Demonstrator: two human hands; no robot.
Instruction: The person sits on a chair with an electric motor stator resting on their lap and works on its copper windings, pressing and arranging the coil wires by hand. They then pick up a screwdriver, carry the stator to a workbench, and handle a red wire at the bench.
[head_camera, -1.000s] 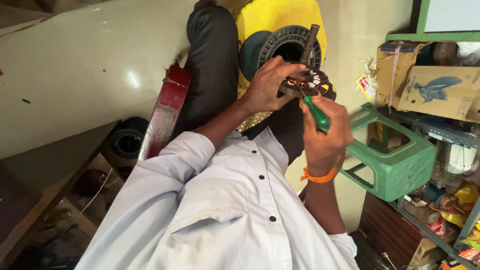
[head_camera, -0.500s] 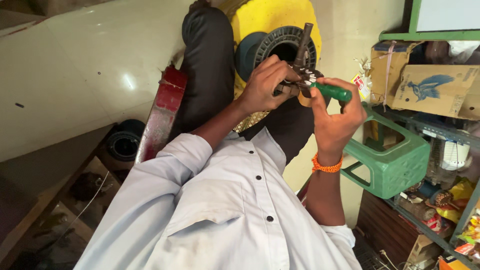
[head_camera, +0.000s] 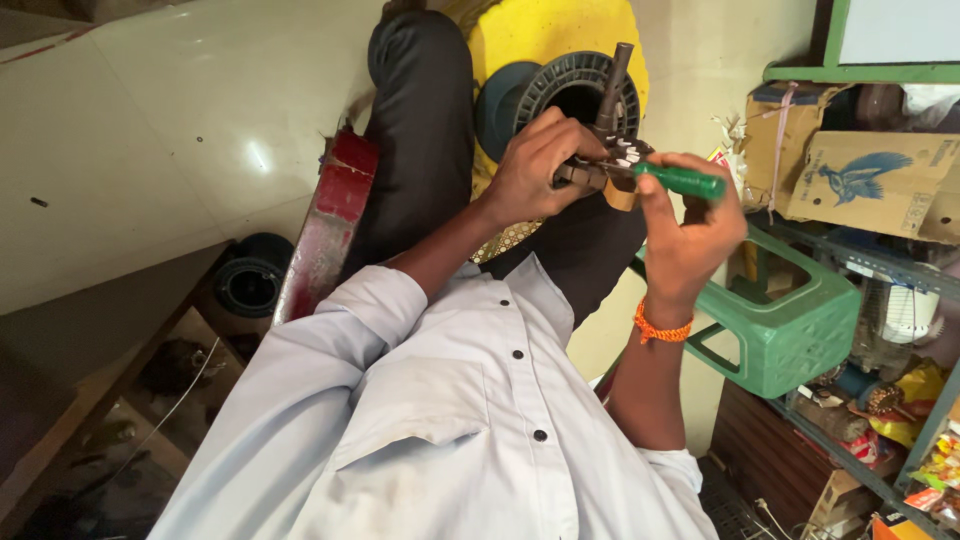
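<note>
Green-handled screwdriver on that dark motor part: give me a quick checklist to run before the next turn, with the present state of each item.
1. Right hand grips the green-handled screwdriver firmly: ok, fingers wrapped around the handle.
2. Left hand steadies the dark motor part: ok, fingers closed on its near side.
3. Screwdriver tip seated in a screw: cannot tell, the tip is hidden between hand and part.
4. Part supported from below: cannot tell; it seems held above the lap.
5. Shaft clear of both hands: ok, it sticks up free.
6. Elbow room on the right: not ok, green plastic stool and crowded shelves stand close.
</note>
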